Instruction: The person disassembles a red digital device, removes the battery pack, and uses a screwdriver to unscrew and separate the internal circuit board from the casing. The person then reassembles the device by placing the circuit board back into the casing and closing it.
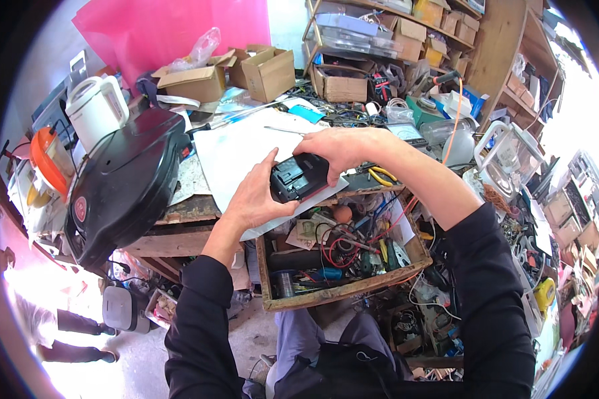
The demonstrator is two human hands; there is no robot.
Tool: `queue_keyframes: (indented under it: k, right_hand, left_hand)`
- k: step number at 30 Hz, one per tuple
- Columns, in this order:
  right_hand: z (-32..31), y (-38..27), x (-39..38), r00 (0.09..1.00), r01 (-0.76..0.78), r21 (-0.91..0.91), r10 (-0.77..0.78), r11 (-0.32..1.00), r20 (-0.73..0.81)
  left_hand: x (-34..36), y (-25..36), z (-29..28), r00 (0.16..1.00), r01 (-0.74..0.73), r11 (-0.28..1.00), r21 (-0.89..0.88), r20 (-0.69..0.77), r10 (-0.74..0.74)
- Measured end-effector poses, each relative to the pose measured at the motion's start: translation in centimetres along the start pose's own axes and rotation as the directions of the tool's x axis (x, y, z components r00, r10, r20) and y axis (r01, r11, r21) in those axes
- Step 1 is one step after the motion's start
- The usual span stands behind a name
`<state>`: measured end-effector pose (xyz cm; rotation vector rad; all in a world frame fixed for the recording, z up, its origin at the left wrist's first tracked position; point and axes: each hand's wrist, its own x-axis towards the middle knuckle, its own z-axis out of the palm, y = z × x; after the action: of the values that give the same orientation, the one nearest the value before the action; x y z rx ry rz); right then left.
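Note:
Both my hands hold a black boxy device with a recessed, slotted face turned up, above white paper on the workbench. My left hand is closed on its left side, thumb along the lower edge. My right hand grips its right end from above. A thin metal rod reaches left from beside my right fingers; whether I hold it or it lies on the paper, I cannot tell. Close below my right wrist are yellow-handled pliers.
Below the device, an open wooden drawer holds wires, tools and a solder spool. A large black appliance and a white kettle stand left. Cardboard boxes sit behind; clutter fills the right. Another person's legs show lower left.

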<state>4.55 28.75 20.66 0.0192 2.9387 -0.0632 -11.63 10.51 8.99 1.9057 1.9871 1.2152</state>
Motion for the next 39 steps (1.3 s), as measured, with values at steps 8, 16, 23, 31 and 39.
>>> queue_keyframes:
  k: [8, 16, 23, 31, 39]
  right_hand:
    - [-0.5, 0.7, -0.4, 1.000, 0.012, 0.102, -0.014, 0.995, 0.015]
    - [0.8, 0.8, -1.0, 0.993, 0.061, 0.032, -0.057, 0.998, -0.104]
    - [0.7, 0.5, -1.3, 0.992, 0.071, 0.025, -0.067, 0.997, -0.109]
    - [-0.5, 0.6, -0.7, 1.000, 0.022, 0.046, -0.021, 0.999, -0.010]
    - [1.1, 1.2, -1.5, 0.987, 0.078, 0.021, -0.074, 0.997, -0.145]
  left_hand:
    - [0.1, 0.3, -0.2, 0.996, 0.077, 0.996, -0.052, 0.057, -0.074]
    - [0.1, -0.7, -0.3, 0.998, 0.041, 0.999, -0.033, 0.054, -0.039]
    - [0.3, -0.7, -0.5, 0.993, 0.074, 0.992, -0.106, 0.096, -0.063]
    - [0.5, -1.0, -0.7, 0.991, 0.072, 0.984, -0.165, 0.125, -0.052]
    - [0.3, -1.1, -0.4, 0.994, 0.076, 0.981, -0.176, 0.086, -0.062]
